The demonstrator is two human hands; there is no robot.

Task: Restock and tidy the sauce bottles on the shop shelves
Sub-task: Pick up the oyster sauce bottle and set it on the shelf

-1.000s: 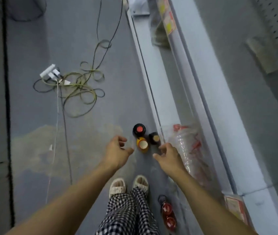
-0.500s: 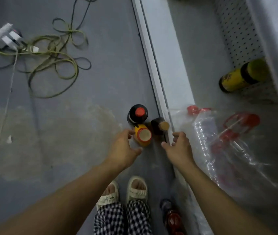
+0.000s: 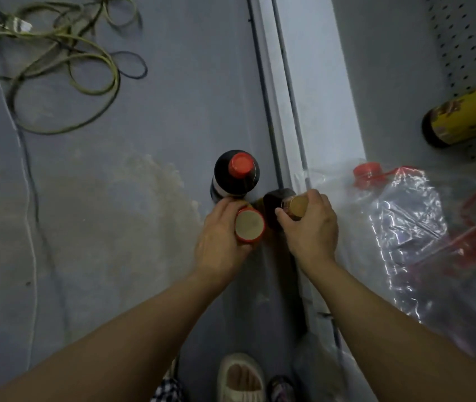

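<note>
Three sauce bottles stand on the grey floor beside the bottom shelf's front edge. My left hand [image 3: 219,239] grips the bottle with the red-rimmed tan cap [image 3: 249,225]. My right hand [image 3: 312,227] grips the neck of the dark bottle with the gold cap [image 3: 296,205]. Just beyond them a dark bottle with a red cap [image 3: 238,172] stands untouched. On the bottom shelf [image 3: 355,91], a dark bottle with a yellow label [image 3: 463,117] lies on its side against the pegboard back.
Clear plastic-wrapped bottles with red caps and handles [image 3: 422,227] lie on the shelf at the right. A coil of yellow-green and black cables [image 3: 65,62] lies on the floor at the upper left. My slippered foot [image 3: 239,378] is below.
Both hands have moved forward and closed around two bottles: the left on the tan-capped one, the right on the gold-capped one. The view has dropped closer to the floor.
</note>
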